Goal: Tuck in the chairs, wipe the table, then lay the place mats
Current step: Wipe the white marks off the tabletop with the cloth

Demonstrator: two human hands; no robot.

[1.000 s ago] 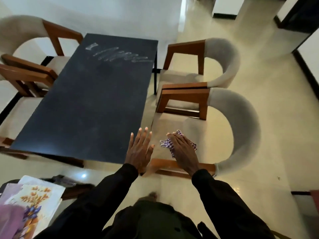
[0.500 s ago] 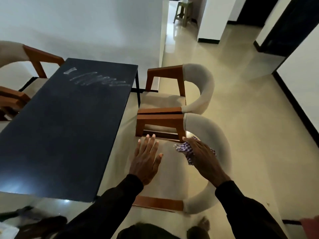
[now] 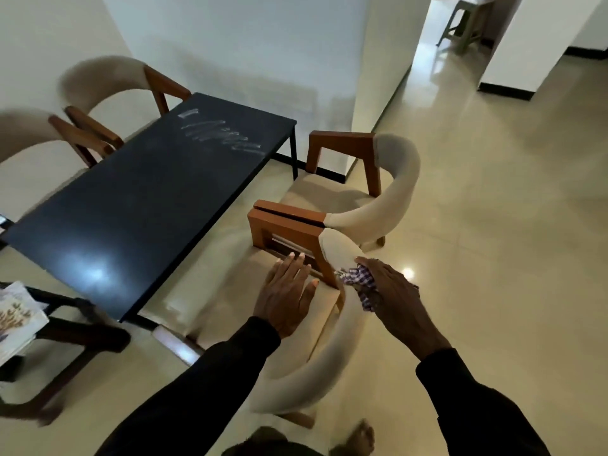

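- Plainly, we found the left hand (image 3: 289,297) flat, its fingers straight and spread, palm down over the pale seat of the near chair (image 3: 227,304); whether it pressed the cushion we could not tell.
- The right hand (image 3: 396,299) lay on that chair's padded back, its fingers bent lightly over the checked cloth (image 3: 361,285) and gripping it bunched against the padding, just beside the wooden arm.
- We saw the near chair standing at the right long edge of the table (image 3: 141,205), by its near right corner, with the seat out in the open and not under the top.
- The far chair (image 3: 399,179) stood touching the near one arm to arm, off the table's far right corner, its seat likewise clear of the top.
- White smears (image 3: 223,134) streaked the dark top near its far edge.
- Two more chairs (image 3: 98,79) stood along the left long edge, their arms close against it.
- Off the near left corner we made out printed mats (image 3: 18,319) stacked on a dark low stand (only partly in view at the picture's border).
- A bare foot (image 3: 360,436) showed on the glossy floor below the near chair's back.
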